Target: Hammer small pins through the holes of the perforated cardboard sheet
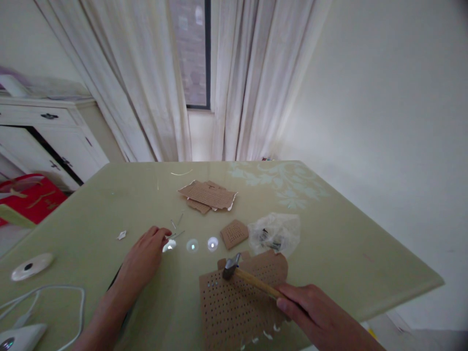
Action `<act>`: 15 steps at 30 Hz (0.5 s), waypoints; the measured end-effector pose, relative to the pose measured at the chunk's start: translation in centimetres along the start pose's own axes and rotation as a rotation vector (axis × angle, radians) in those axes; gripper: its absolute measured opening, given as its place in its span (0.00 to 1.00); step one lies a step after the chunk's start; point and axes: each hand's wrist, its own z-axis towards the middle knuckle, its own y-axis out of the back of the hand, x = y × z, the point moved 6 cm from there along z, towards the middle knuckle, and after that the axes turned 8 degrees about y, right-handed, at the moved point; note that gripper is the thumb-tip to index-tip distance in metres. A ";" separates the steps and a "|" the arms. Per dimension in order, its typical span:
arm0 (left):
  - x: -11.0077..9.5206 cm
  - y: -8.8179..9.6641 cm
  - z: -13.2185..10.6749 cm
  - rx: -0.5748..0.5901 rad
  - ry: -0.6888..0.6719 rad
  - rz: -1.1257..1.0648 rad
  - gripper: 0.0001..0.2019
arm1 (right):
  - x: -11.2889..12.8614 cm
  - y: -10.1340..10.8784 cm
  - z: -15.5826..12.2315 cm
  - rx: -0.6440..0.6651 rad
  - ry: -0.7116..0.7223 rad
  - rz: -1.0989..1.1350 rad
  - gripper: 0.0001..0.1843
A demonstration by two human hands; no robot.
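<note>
My right hand point(310, 312) is wrapped around the wooden handle of a hammer point(256, 282). The hammer's metal head rests on or just above a brown cardboard piece point(234, 307) punched with rows of small holes. Over on the left, my left hand point(149, 248) reaches across the table with its fingers bent together, the tips at the end of a thin nail point(178, 234). A few more thin nails point(173, 224) lie loose beside the fingertips. A smaller perforated cardboard piece point(234, 233) lies beyond the hammer, beside a clear plastic bag point(283, 231) with dark metal bits in it.
Several torn cardboard pieces point(208, 195) are stacked further back on the pale green table point(329, 243). At the left are a white oval object point(32, 266), a white cable point(82, 302) and a small white scrap point(122, 235). A wall runs along the right.
</note>
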 end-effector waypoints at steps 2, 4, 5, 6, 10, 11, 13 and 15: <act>-1.2 0.3 -1.5 -0.014 -0.056 -0.166 0.16 | -0.1 0.0 0.0 0.000 -0.008 0.006 0.23; -2.6 0.5 -3.2 -0.035 -0.097 -0.421 0.16 | -0.1 0.1 -0.1 -0.008 -0.010 0.010 0.23; -3.4 0.7 -4.1 -0.048 -0.116 -0.545 0.15 | -0.1 0.1 -0.2 -0.008 -0.009 0.010 0.24; -4.2 0.8 -5.0 -0.055 -0.132 -0.641 0.15 | -0.1 0.2 -0.2 -0.009 -0.009 0.010 0.25; -7.0 0.9 -7.3 -0.044 -0.149 -0.779 0.11 | 0.1 0.3 -0.1 -0.008 -0.005 0.019 0.27; -7.3 0.8 -7.6 -0.041 -0.129 -0.798 0.11 | 0.0 0.3 -0.1 -0.004 -0.008 0.018 0.26; -7.9 0.6 -8.0 -0.040 -0.088 -0.841 0.10 | -0.1 0.2 0.0 0.008 -0.016 0.010 0.26; -8.4 0.1 -8.2 -0.030 -0.074 -0.878 0.10 | -0.2 0.1 -0.1 0.019 -0.020 -0.001 0.26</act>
